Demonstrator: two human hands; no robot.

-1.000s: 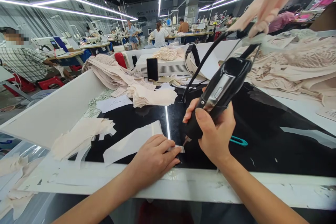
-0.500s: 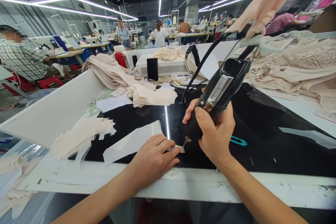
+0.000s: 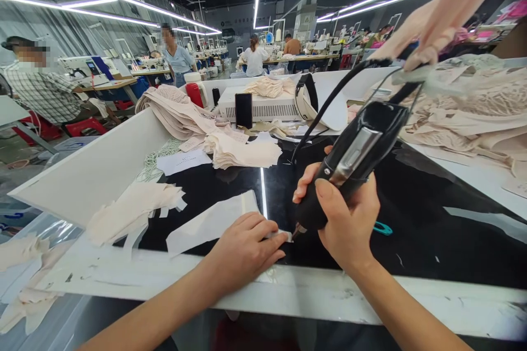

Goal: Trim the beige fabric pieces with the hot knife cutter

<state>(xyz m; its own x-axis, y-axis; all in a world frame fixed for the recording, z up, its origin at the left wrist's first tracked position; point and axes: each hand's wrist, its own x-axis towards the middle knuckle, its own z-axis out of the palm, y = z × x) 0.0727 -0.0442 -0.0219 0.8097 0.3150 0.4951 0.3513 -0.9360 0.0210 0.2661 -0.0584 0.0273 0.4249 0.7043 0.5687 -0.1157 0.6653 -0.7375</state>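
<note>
My right hand (image 3: 349,219) is wrapped round a black corded hand tool (image 3: 362,140) with a silver metal plate on its side. The tool is tilted, its narrow metal tip (image 3: 300,228) pointing down to the left. My left hand (image 3: 247,249) lies with its fingers extended, pressing on a pale fabric piece (image 3: 212,222) on the black work surface (image 3: 263,197). The tip is at the small end of fabric showing past my left fingertips; whether it touches I cannot tell. Twisted pink fabric strips (image 3: 448,16) hold the tool's top from above.
Stacked cream fabric pieces (image 3: 242,151) lie ahead, with more (image 3: 132,211) to the left. A phone (image 3: 244,111) leans on a white box (image 3: 267,109). A teal snap clip (image 3: 382,228) lies beyond my right wrist. Fabric heaps (image 3: 473,115) fill the right side. Several people work behind.
The view has shifted slightly, so most things sit a little further right. The tool and both hands keep nearly the same pose. A standing person in the background has come closer.
</note>
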